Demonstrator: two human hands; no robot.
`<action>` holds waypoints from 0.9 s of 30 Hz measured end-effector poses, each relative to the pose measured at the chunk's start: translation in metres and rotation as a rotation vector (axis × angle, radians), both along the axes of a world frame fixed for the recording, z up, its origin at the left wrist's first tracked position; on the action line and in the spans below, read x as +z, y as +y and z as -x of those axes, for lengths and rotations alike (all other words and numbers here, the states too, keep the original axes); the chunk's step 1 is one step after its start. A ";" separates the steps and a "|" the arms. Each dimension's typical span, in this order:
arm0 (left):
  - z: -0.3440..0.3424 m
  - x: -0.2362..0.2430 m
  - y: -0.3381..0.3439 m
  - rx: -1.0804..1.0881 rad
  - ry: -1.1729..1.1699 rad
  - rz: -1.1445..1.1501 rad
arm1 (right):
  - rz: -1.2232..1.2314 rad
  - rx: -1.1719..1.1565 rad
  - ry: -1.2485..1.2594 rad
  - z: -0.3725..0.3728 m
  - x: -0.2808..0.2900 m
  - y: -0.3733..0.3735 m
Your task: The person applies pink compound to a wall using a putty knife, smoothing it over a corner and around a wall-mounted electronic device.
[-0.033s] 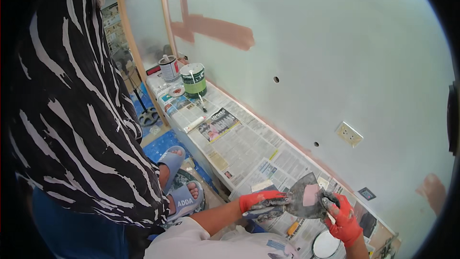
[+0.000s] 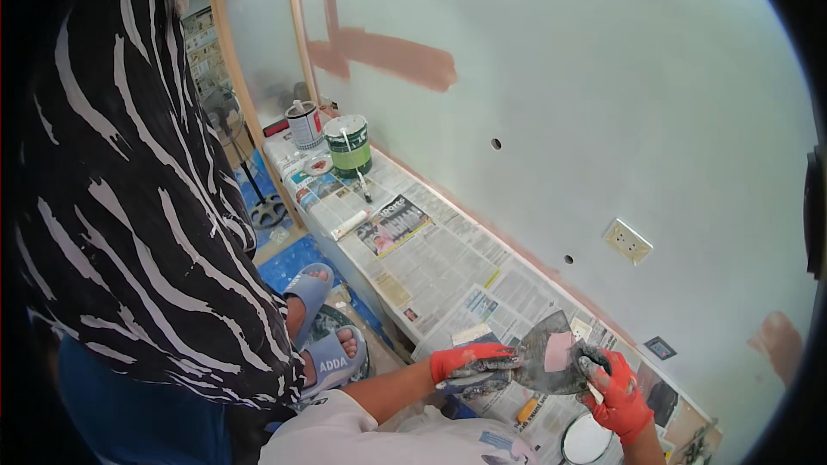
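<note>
Newspaper (image 2: pixel 448 267) covers the long desk (image 2: pixel 360 282) beside a pale wall (image 2: pixel 551 60). Above its near end, a flat, angular plate (image 2: pixel 536 355) shows dark grey, smeared and dull, with a blocky, smooth-looking pink patch (image 2: pixel 559 351) toward its right side. Red-gloved, grey-stained hands hold it: the left hand (image 2: pixel 476 367) closed at its left edge, the right hand (image 2: pixel 616 392) gripping opposite. Nearby sits a round white-filled pot (image 2: pixel 587 439); a green can (image 2: pixel 348 151) stands toward the far end.

Two red gloves (image 2: pixel 624 402), two blue slippers (image 2: pixel 334 360), two round wall holes (image 2: pixel 496 145), one green bucket (image 2: pixel 348 161), one pale wall socket (image 2: pixel 629 241), one standing fan (image 2: pixel 268 209)
</note>
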State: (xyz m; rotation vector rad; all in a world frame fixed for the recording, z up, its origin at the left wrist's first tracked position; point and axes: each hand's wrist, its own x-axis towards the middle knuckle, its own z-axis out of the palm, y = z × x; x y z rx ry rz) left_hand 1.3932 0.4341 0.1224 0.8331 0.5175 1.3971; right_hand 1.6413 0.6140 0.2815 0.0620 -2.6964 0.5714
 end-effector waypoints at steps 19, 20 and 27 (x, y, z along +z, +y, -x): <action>-0.001 0.023 0.041 0.035 0.602 -0.099 | -0.179 -0.459 -0.096 -0.117 -0.145 0.015; -0.001 0.020 0.045 0.031 0.560 -0.116 | -0.085 -0.502 -0.056 -0.115 -0.137 0.015; 0.003 -0.006 0.043 0.257 0.444 -0.199 | -0.033 -0.315 0.025 -0.085 -0.119 0.011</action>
